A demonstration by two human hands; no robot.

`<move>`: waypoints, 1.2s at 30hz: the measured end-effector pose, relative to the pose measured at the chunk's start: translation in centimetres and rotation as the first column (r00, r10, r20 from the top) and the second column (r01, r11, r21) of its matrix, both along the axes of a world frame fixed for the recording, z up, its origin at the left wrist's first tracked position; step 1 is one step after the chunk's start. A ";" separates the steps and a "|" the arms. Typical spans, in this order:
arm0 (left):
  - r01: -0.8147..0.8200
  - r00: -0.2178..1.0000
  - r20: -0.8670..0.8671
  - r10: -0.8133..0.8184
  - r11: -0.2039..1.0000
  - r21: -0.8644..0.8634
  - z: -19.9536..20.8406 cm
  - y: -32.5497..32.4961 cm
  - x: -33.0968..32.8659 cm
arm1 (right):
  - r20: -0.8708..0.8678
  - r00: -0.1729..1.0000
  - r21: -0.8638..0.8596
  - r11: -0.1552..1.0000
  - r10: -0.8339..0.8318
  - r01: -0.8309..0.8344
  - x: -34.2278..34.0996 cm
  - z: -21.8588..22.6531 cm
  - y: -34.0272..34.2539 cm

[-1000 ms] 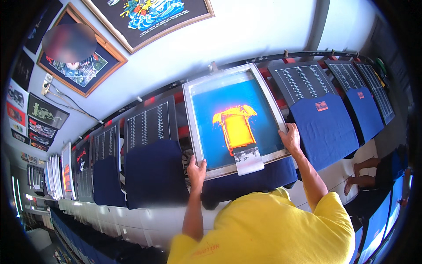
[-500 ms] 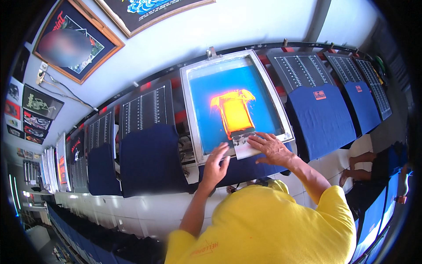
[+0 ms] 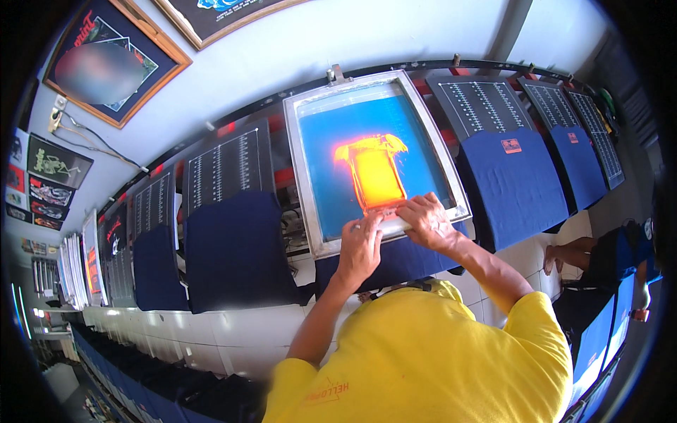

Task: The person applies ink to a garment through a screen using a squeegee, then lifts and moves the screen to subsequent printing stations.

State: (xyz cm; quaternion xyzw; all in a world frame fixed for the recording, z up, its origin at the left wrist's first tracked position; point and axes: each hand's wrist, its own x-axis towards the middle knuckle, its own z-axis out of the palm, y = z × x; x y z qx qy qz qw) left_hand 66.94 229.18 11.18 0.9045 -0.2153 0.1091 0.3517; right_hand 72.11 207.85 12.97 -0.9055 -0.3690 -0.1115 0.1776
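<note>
A framed printing screen (image 3: pixel 293 166) with a blue mesh lies in front of me, tilted slightly. Bright orange-yellow ink (image 3: pixel 377 176) is spread over the middle of the mesh. At the near end of the ink is a pale, flat squeegee (image 3: pixel 392 224), its blade edge mostly covered by fingers. My left hand (image 3: pixel 361 247) is closed on its left end. On the right end, my right hand (image 3: pixel 427 222) grips it with bent fingers. Under the screen's near edge shows dark blue cloth (image 3: pixel 395 266).
Black ruled boards draped with navy shirts stand left (image 3: pixel 236 254) and right (image 3: pixel 515 187). A metal clamp (image 3: pixel 337 75) holds the screen's far edge at a rail. Another person's leg (image 3: pixel 568 255) is at the right. Framed prints (image 3: pixel 116 63) hang on the wall.
My left hand has come from beside the squeegee onto its left end. My right hand has gone from lying flatter to gripping with curled fingers. The view has shifted slightly.
</note>
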 end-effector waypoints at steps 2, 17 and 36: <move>-0.027 1.000 0.015 0.027 0.999 0.030 -0.4 -0.4 -1.6 | 0.017 1.000 0.011 1.000 0.006 -0.006 -1.4 -0.4 -0.1; -0.071 0.965 0.258 0.046 0.994 0.086 -2.4 3.1 15.4 | -0.044 0.979 -0.131 0.973 -0.199 0.191 14.3 -0.7 4.1; -0.118 0.989 0.105 0.106 0.986 0.116 -2.9 1.5 7.7 | 0.137 0.990 0.061 0.998 -0.041 0.033 8.6 -4.4 2.8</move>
